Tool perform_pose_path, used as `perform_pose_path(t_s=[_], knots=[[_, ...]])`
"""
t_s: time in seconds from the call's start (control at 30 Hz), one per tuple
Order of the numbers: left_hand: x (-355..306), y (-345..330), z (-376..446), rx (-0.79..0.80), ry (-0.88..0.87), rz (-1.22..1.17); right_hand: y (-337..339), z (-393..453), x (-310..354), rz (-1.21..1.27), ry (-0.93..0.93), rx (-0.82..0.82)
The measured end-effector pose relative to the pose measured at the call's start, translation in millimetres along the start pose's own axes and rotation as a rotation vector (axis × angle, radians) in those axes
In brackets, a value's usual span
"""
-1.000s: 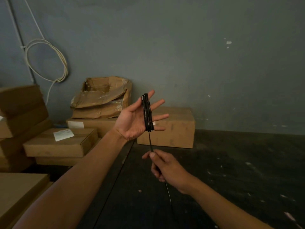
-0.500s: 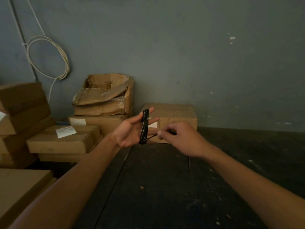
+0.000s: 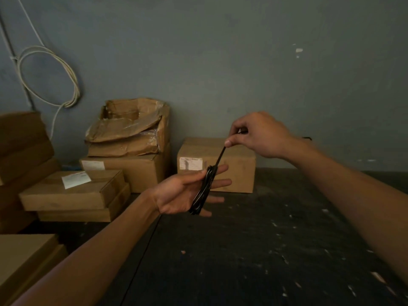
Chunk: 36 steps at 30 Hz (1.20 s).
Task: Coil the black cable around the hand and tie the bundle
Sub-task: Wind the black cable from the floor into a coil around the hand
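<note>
At frame centre, the left hand (image 3: 176,193) is holding its fingers straight inside the coiled black cable (image 3: 202,193). The right hand (image 3: 262,135) is pinching the cable's free end above. Tying appears to be remaining.

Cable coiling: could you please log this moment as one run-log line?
stage: coiling | left hand: open, cable looped round fingers | right hand: pinches free strand, taut above coil | tie: not yet

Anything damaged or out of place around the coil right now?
The top box of the stack by the wall is crushed and torn open, its flaps caved in. The coil itself sits neatly round the left hand, and the right hand pinches the cable end taut.
</note>
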<state>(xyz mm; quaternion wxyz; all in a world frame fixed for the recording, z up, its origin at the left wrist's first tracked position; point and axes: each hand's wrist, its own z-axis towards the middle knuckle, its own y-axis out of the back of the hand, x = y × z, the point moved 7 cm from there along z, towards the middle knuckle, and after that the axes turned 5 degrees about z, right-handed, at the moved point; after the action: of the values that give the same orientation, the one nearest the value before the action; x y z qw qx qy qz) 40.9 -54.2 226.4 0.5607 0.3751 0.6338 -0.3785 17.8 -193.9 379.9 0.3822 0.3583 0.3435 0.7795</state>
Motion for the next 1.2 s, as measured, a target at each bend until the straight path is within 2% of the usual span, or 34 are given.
perform_pose_path(t_s=[0.17,0.43,0.53,0.67,0.77,0.9,1.07,1.2], knots=[[-13.6,-23.8,-1.8,0.106,-0.056,0.038,-11.3,-1.5,-33.3,0.222,-0.070,-0.006],[-34.1,-48.3,-6.2,0.139,-0.158,-0.050,-59.5,-22.1,-59.7,0.551,-0.163,-0.028],[-43.2,-57.0,-6.7,0.176,-0.200,-0.056,-84.9,-34.3,-67.7,0.734,-0.254,-0.028],[-57.1,-62.1,-8.1,0.194,-0.247,-0.036,-120.5,-51.3,-76.5,0.860,-0.329,-0.012],[-69.3,-60.8,-7.9,0.174,-0.284,-0.053,-150.9,-67.1,-78.8,0.865,-0.409,0.017],[-86.8,-49.2,-5.5,0.072,-0.350,-0.066,-188.6,-88.9,-63.8,0.884,-0.412,0.138],[-98.0,-18.0,-0.7,-0.176,-0.410,-0.043,-213.2,-112.0,-35.2,0.987,-0.444,0.301],[-95.7,16.5,2.0,-0.376,-0.411,-0.038,-214.2,-119.3,-21.7,1.063,-0.492,0.366]])
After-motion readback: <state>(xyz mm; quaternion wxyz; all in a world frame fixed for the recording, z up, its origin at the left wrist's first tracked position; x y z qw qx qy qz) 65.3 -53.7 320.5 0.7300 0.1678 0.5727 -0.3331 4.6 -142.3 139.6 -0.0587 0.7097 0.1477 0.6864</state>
